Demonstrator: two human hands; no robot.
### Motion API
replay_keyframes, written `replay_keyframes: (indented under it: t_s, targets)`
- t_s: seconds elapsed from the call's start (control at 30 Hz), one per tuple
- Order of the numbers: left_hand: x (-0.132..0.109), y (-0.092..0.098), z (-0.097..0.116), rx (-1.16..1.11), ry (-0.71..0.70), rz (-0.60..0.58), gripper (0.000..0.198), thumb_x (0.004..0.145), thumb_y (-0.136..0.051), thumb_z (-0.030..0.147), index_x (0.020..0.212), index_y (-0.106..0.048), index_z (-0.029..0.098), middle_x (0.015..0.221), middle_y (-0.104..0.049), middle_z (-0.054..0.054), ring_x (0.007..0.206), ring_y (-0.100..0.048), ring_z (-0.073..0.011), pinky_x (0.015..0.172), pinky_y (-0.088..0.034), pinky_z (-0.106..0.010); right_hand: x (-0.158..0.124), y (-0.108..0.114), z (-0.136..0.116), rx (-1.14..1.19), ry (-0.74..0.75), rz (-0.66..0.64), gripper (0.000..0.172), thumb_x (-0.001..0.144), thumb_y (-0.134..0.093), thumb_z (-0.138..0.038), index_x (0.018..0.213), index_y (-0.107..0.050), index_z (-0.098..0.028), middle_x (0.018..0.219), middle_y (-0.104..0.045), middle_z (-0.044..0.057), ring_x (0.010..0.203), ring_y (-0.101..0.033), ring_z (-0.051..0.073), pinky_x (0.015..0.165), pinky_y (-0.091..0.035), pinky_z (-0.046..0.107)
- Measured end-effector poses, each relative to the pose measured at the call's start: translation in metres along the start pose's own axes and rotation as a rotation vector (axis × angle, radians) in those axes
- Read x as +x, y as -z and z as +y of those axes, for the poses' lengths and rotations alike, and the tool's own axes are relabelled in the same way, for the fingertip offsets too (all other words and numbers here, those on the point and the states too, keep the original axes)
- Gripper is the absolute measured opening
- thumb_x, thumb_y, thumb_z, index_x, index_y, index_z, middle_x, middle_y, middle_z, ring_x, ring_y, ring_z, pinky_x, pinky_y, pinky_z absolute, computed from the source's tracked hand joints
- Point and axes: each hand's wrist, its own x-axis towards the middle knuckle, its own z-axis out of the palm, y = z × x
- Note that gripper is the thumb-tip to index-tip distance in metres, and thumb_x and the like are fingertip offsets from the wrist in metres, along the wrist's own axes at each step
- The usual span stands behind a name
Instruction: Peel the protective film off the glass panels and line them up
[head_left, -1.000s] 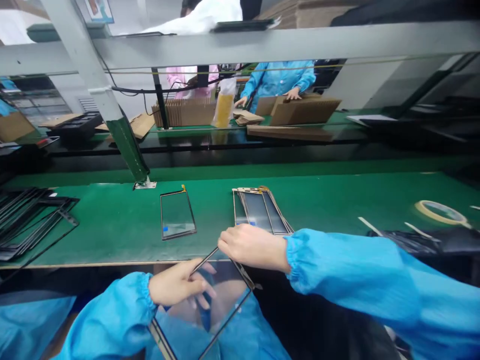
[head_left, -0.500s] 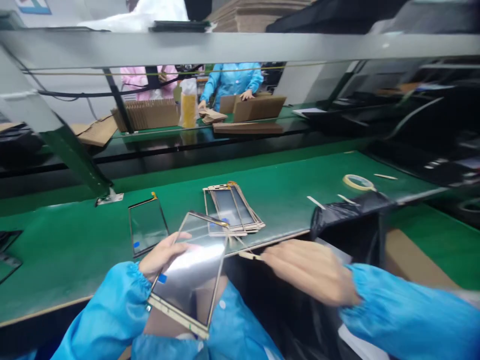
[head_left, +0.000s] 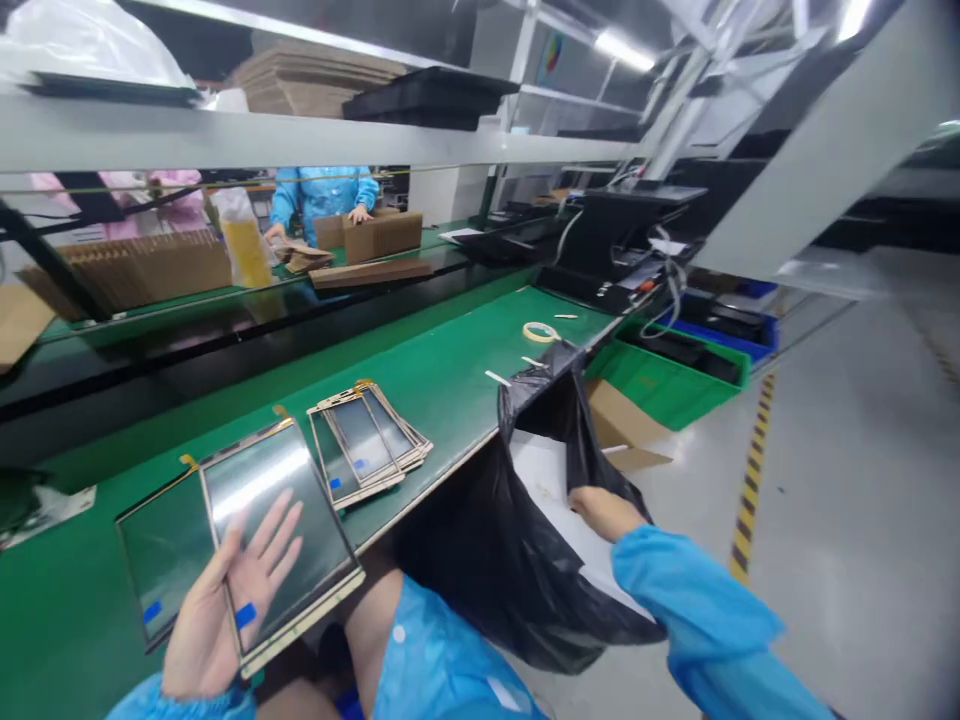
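Note:
My left hand (head_left: 221, 605) holds a gold-framed glass panel (head_left: 289, 500) from behind, tilted up over the table's near edge. Its fingers lie spread flat under the glass and show through it, beside a small blue tab. My right hand (head_left: 604, 512) is down inside the mouth of a black plastic bag (head_left: 480, 560) that hangs off the green table's (head_left: 450, 375) edge. Its fingers point down at white sheets in the bag and are mostly hidden. A fanned stack of similar panels (head_left: 367, 445) lies on the table just beyond the held one.
A single panel (head_left: 154, 565) lies flat at the left. A tape roll (head_left: 540, 331) and small sticks sit near the table's right end. On the floor are a cardboard box (head_left: 619, 425) and green bins (head_left: 667, 375). A co-worker in blue (head_left: 322, 195) handles cardboard at the far bench.
My view has swung right. My right hand left the panel and went down into the black bag. My left hand raised the panel and its fingers flattened behind it.

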Motion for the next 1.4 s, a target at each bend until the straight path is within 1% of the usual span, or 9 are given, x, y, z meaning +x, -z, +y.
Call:
replay_keyframes:
  t_s: [0.13,0.3,0.43,0.77,0.97,1.1,1.2,1.3,1.4]
  targets:
    - [-0.012,-0.016,-0.009,0.027,-0.050,-0.048,0.054,0.095,-0.045,0.019,0.145,-0.037,0.039,0.139,-0.057,-0.008,0.127,-0.055,-0.0237,0.096,-0.053,-0.035,0.026,-0.029,-0.057,0.241,-0.010,-0.149,0.027,0.093,-0.046,-0.034,0.079,-0.063,-0.020,0.072,-0.066,0.006,0.057,-0.062,0.017,0.053,-0.048,0.028]
    - [-0.033,-0.024,-0.018,0.123,-0.177,-0.071,0.063,0.093,-0.050,0.018,0.149,-0.028,0.035,0.141,-0.056,-0.007,0.126,-0.056,-0.0231,0.096,-0.051,-0.035,0.039,-0.056,-0.187,0.911,0.099,-0.723,0.032,0.092,-0.048,-0.038,0.109,-0.062,-0.015,0.090,-0.070,0.008,0.073,-0.067,0.017,0.072,-0.055,0.030]
    - [-0.052,-0.016,-0.017,0.167,-0.312,-0.013,0.065,0.092,-0.054,0.023,0.150,-0.026,0.033,0.141,-0.055,-0.008,0.127,-0.055,-0.0245,0.097,-0.050,-0.035,0.030,-0.061,-0.237,0.901,0.248,-0.863,0.024,0.091,-0.046,-0.029,0.102,-0.064,-0.016,0.083,-0.068,0.004,0.066,-0.064,0.014,0.066,-0.051,0.026]
    - [-0.076,-0.031,-0.045,0.307,-0.589,0.136,0.060,0.091,-0.060,0.032,0.145,-0.035,0.029,0.139,-0.057,-0.009,0.129,-0.053,-0.0285,0.102,-0.047,-0.040,0.028,-0.071,-0.249,0.208,0.642,-0.484,0.024,0.097,-0.041,-0.019,0.080,-0.058,-0.019,0.071,-0.063,0.001,0.063,-0.061,0.017,0.056,-0.034,0.026]
    - [-0.060,-0.038,-0.081,0.323,-0.786,0.277,0.057,0.092,-0.056,0.041,0.145,-0.038,0.029,0.146,-0.050,-0.008,0.135,-0.046,-0.0286,0.108,-0.041,-0.041,0.032,-0.092,-0.270,-0.064,0.644,-0.325,0.021,0.089,-0.043,-0.010,0.072,-0.053,-0.018,0.063,-0.060,0.003,0.051,-0.054,0.014,0.050,-0.020,0.029]
    - [-0.044,-0.023,-0.071,0.236,-0.780,0.305,0.066,0.091,-0.059,0.042,0.149,-0.030,0.029,0.150,-0.044,-0.009,0.137,-0.043,-0.0281,0.107,-0.042,-0.039,0.033,-0.079,-0.289,0.377,0.702,-0.632,0.018,0.083,-0.045,-0.013,0.067,-0.052,-0.019,0.062,-0.060,0.001,0.053,-0.053,0.013,0.050,-0.026,0.026]
    - [-0.037,-0.011,-0.060,0.113,-0.584,0.154,0.073,0.090,-0.058,0.049,0.150,-0.023,0.029,0.148,-0.047,-0.012,0.132,-0.049,-0.0278,0.099,-0.048,-0.039,0.057,-0.054,-0.300,0.928,0.558,-0.878,0.017,0.085,-0.046,-0.024,0.070,-0.053,-0.020,0.057,-0.056,-0.002,0.048,-0.050,0.011,0.048,-0.035,0.023]
    - [-0.032,-0.008,-0.064,0.002,-0.366,-0.024,0.079,0.087,-0.048,0.067,0.150,-0.023,0.027,0.143,-0.051,-0.015,0.124,-0.056,-0.0286,0.088,-0.053,-0.037,0.104,-0.024,-0.290,1.233,0.222,-0.676,0.019,0.087,-0.049,-0.034,0.072,-0.048,-0.022,0.046,-0.038,-0.009,0.035,-0.032,0.007,0.038,-0.028,0.021]
    - [-0.031,-0.010,-0.075,-0.058,-0.203,-0.144,0.087,0.081,-0.047,0.076,0.149,-0.028,0.025,0.137,-0.056,-0.017,0.118,-0.060,-0.0300,0.082,-0.055,-0.036,0.144,0.005,-0.250,1.057,0.324,-0.240,0.034,0.095,-0.040,-0.034,0.064,-0.034,-0.024,0.049,-0.021,-0.009,0.035,-0.018,0.005,0.037,-0.024,0.021]
